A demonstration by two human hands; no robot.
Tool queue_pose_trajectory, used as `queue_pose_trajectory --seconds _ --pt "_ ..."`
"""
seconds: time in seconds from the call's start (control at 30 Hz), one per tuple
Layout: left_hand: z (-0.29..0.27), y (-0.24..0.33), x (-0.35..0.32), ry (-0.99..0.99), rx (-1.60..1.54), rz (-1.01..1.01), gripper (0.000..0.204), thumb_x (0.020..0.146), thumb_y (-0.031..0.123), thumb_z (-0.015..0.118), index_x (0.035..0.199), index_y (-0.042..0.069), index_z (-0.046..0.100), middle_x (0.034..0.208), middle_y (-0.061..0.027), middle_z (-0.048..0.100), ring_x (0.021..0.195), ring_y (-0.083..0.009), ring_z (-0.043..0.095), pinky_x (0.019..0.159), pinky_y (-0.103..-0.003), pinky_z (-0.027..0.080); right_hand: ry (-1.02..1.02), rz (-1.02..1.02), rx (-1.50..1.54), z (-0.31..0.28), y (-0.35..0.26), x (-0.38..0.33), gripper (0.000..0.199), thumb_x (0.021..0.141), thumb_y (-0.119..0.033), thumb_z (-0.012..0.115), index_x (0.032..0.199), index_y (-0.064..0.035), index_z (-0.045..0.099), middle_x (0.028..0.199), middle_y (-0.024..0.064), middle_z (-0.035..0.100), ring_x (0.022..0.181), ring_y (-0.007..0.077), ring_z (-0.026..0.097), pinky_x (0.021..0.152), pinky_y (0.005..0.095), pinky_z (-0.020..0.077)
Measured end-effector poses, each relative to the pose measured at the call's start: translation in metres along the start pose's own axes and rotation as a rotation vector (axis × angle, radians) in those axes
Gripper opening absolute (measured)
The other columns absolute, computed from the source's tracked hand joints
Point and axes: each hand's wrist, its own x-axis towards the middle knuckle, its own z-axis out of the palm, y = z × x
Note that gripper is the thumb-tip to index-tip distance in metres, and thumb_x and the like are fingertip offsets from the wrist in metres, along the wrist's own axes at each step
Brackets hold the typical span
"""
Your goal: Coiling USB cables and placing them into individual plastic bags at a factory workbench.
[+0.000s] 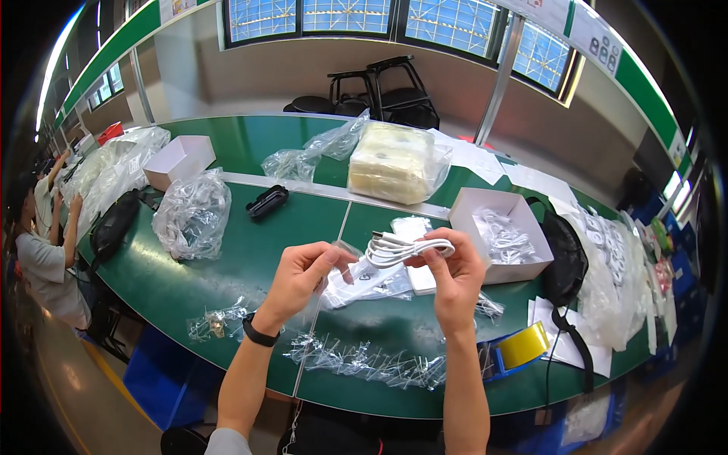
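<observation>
My right hand (456, 284) grips a coiled white cable (396, 250) above the table, its loops pointing to the left and a metal plug showing at the left end. To the left of it, my left hand (302, 274) is closed in a pinch on a small clear plastic bag (345, 250), whose edge shows beside the fingertips. Below both hands lie flat white packets in clear plastic (360, 287). An open white box (523, 271) holding several more white cables (502, 235) stands just right of my right hand.
Clear wire-like strips (364, 362) litter the table's front edge. A blue tape dispenser (497, 360) with yellow tape stands right of them. Further back are a bagged cream bundle (390, 163), a black case (267, 202) and a crumpled clear bag (193, 216). Another person (49, 235) works at far left.
</observation>
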Motion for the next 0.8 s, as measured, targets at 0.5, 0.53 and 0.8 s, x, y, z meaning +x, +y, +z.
queue_pose_trajectory --seconds 0.5,0.53,0.8 --pt "0.005 0.011 -0.002 -0.103 -0.073 -0.086 0.027 0.104 0.018 0.051 0.112 -0.001 0.068 0.079 -0.0062 0.069 0.052 -0.0025 0.047 0.047 -0.018 0.036 0.071 0.346 -0.059 -0.003 0.022 0.002 0.017 0.100 -0.013 0.060 0.109 0.0007 0.062 0.089 0.0089 0.069 0.073 0.0153 0.070 0.067 0.0257 0.0557" --pt "0.006 0.011 -0.002 -0.107 -0.075 -0.086 0.027 0.104 0.018 0.051 0.112 -0.001 0.068 0.079 -0.0062 0.069 0.052 -0.0025 0.047 0.047 -0.018 0.036 0.075 0.345 -0.061 -0.005 0.020 0.002 0.017 0.100 -0.013 0.060 0.109 0.0007 0.062 0.089 0.0089 0.069 0.073 0.0153 0.070 0.067 0.0257 0.0557" --pt "0.006 -0.005 -0.002 0.044 -0.062 0.008 0.014 0.088 0.008 0.075 0.095 -0.002 0.070 0.079 -0.0049 0.072 0.063 -0.0041 0.059 0.054 -0.018 0.044 -0.070 0.481 0.088 -0.006 0.015 0.004 0.020 0.099 -0.019 0.061 0.106 -0.0005 0.063 0.086 0.0077 0.069 0.071 0.0142 0.068 0.066 0.0260 0.0556"
